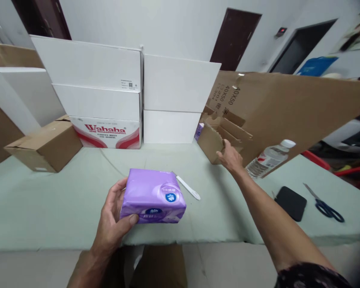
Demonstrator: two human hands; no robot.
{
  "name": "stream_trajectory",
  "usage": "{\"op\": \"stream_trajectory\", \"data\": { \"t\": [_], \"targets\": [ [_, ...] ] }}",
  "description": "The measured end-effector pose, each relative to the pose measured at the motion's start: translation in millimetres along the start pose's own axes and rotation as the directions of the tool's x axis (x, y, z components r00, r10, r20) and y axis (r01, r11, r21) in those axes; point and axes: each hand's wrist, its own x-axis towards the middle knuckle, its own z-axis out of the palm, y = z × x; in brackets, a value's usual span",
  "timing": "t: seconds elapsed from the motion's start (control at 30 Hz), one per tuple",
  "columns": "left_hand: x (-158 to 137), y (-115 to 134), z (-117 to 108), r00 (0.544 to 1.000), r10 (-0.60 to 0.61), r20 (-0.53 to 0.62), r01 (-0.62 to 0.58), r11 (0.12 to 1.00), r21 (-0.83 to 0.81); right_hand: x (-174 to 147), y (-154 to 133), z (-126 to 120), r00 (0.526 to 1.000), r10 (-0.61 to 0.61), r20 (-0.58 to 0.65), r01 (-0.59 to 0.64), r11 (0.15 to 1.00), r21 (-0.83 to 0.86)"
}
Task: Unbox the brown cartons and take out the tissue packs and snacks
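Note:
A purple tissue pack (153, 194) with a blue logo is held in my left hand (112, 216), thumb across its front face and fingers behind it, above the front part of the table. At the right, my right hand (230, 157) reaches forward to an open-topped brown cardboard box (210, 142). Its fingers grip the box's near upper edge, partly hidden by the wall. Behind that box, part of another purple pack (199, 131) shows. A white-handled utility knife or similar tool (188, 188) lies just beyond the held pack.
A plastic water bottle (270, 158) stands right of my right forearm. Farther right lie a black flat object (290, 203) and dark-handled scissors (324, 204). White cartons (109, 132) and a closed brown box (48, 142) line the back and left. A large cardboard sheet (276, 100) borders the right.

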Motion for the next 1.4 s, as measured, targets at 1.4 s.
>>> {"op": "stream_trajectory", "data": {
  "t": [1.4],
  "targets": [
    [-20.0, -7.8, -13.9, 0.917, 0.178, 0.358, -0.257, 0.949, 0.186, -224.0, -94.8, -87.0, 0.394, -0.907, 0.150, 0.755, 0.413, 0.510]
  ]
}}
